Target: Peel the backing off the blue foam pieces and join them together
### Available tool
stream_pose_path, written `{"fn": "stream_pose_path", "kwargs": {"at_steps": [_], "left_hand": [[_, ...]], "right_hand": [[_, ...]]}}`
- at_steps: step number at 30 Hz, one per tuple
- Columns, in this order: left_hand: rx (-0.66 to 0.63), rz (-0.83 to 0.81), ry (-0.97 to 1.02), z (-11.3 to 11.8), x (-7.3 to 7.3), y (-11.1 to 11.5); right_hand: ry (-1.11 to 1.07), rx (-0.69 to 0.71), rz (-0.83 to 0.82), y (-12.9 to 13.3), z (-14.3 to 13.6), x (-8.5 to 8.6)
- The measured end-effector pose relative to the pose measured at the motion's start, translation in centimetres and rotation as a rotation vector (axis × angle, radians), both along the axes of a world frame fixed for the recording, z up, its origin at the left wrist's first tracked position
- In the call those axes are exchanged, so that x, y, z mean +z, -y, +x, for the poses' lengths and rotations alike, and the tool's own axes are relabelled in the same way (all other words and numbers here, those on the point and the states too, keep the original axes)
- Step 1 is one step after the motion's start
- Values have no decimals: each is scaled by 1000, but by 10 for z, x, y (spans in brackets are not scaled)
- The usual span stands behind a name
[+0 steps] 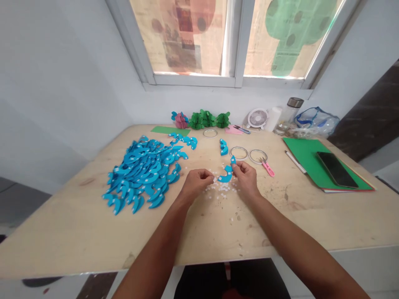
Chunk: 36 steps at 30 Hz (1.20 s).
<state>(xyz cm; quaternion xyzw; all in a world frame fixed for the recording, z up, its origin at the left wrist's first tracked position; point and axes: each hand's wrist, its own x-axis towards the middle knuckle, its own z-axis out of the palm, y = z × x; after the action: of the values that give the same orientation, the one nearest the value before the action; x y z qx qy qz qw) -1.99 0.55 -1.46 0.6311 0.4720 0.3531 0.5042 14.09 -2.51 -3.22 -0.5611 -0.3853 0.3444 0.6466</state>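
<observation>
In the right hand (246, 176) is one (blue) piece (233, 160).

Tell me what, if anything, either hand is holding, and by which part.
The right hand pinches a curved blue piece near its upper end. The left hand has its fingertips together; whether they hold anything cannot be told.

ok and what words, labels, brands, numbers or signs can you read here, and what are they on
No text can be read.
Left window covering: print-like marks, too blurred to read.
Right window covering: rows of small print, too blurred to read.
Phone: dark screen, no text visible.
</observation>
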Motion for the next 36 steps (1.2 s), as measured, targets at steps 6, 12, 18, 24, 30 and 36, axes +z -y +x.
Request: {"fn": "stream_pose_path", "kwargs": {"at_steps": [6,12,18,24,30,36], "left_hand": [[50,107,-90,-3,-4,-5],[89,243,-56,-4,-2,-5],[167,480,-24,4,7,8],[67,682,-148,10,-2,11],[64,706,-262,10,-7,8],[89,771,-255,8,-9,7]], "right_hand": [[-30,26,-20,1,0,2],[-18,86,-41,2,-2,1],[17,179,-50,5,-8,-1],[128,278,-31,9,-14,0],[289,285,-3,11,-13,0],[453,276,18,12,-12,0]]}}
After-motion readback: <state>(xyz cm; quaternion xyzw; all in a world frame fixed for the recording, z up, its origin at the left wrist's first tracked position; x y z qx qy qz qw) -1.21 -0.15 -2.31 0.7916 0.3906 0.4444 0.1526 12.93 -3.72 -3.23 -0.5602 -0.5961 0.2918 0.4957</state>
